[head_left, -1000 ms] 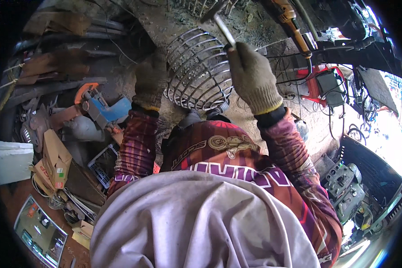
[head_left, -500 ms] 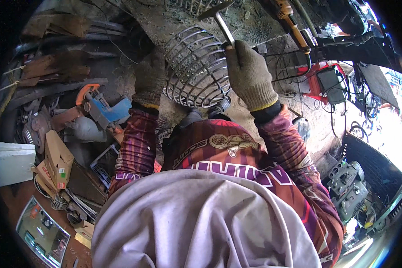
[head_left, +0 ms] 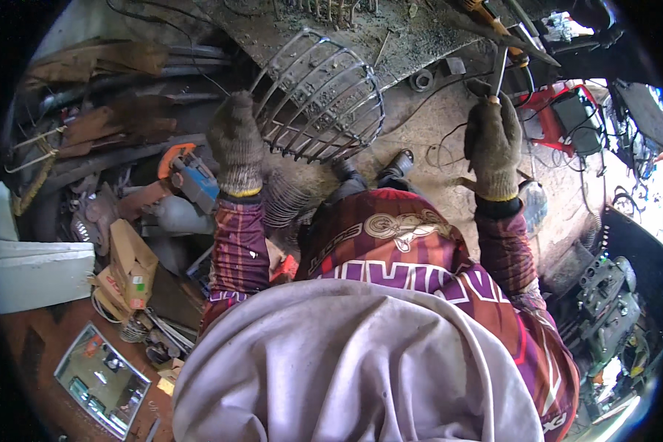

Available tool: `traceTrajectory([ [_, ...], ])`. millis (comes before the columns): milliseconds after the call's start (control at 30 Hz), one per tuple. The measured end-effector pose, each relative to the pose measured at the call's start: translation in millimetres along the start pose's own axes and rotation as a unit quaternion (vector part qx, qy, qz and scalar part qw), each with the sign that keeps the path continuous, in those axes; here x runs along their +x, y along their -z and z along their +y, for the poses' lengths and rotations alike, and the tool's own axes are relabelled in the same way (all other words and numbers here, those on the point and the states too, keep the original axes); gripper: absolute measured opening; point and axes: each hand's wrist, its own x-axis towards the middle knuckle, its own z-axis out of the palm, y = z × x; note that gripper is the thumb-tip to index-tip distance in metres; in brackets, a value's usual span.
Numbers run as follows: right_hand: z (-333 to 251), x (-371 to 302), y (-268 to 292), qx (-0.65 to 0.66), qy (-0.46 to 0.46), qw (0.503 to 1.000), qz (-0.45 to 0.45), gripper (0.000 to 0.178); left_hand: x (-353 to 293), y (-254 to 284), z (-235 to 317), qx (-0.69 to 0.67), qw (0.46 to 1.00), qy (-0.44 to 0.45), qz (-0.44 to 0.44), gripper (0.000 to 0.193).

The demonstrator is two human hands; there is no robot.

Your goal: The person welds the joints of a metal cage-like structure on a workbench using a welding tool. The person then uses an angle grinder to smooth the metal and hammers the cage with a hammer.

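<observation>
A round basket of bent metal rods is tilted in front of me, at the edge of a grimy metal table. My left hand, in a grey knitted glove, is closed at the basket's left side; its fingertips are partly hidden. Off to the right, my gloved right hand grips a chipping hammer by its handle. The hammer's long dark head points up and away, apart from the basket, overlapping an orange-handled tool in the view.
Debris covers the metal table. A blue and orange machine and cardboard stand left. On the right lie a red-framed item, cables and an engine-like metal part. A coiled spring sits near my left forearm.
My right hand has swung the hammer right, away from the basket. The basket has turned and tilted in my left hand. The whole view has shifted somewhat.
</observation>
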Motion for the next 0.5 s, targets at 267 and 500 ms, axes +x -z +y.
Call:
traceTrajectory([
  [267,45.2,-22.1,31.1,0.009,-0.108,0.994,0.016,0.035,24.8,41.7,-28.4,0.001,0.996,-0.089,0.005,0.034],
  [500,30.1,-1.6,24.2,0.027,-0.153,0.987,-0.037,0.031,41.1,46.7,-29.2,0.346,0.8,-0.472,0.133,0.041],
])
